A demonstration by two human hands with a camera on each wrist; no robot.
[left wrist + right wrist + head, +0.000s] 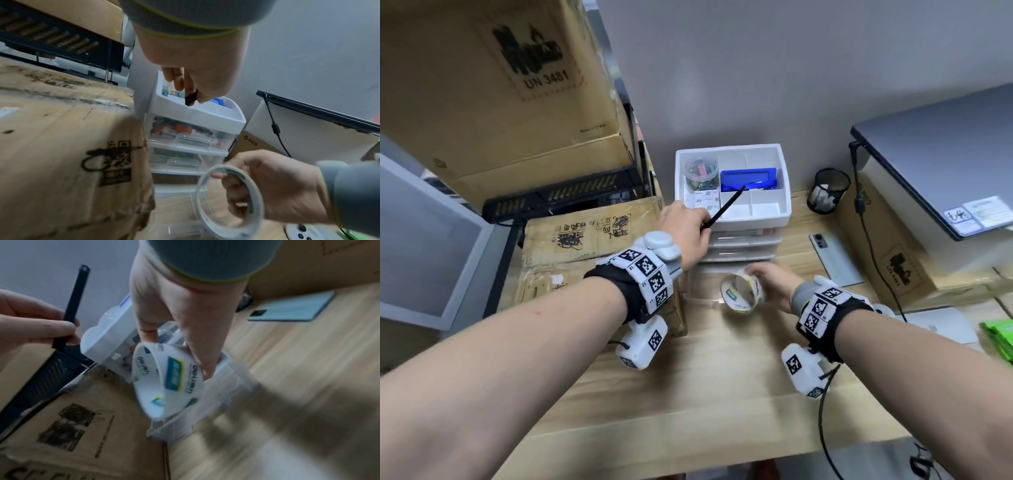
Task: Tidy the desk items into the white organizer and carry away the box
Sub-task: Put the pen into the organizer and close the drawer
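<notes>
The white organizer [729, 149] stands at the back of the wooden desk, with a jar of clips and a blue item in its top tray. My left hand [700, 226] pinches a black pen [726, 205] whose tip points over the tray; the pen's end [190, 99] shows under the fingers. My right hand [755, 275] grips a roll of clear tape [741, 292] just above the pulled-out clear bottom drawer [222, 402]. The tape roll [164, 381] is tilted. A flat cardboard box [592, 236] lies left of the organizer.
A black mesh cup [828, 191] and a phone [832, 257] lie right of the organizer. A laptop [945, 164] with a cable sits on boxes at the far right. A large carton [493, 85] on a black rack fills the upper left. Green items [1000, 339] lie at the right edge.
</notes>
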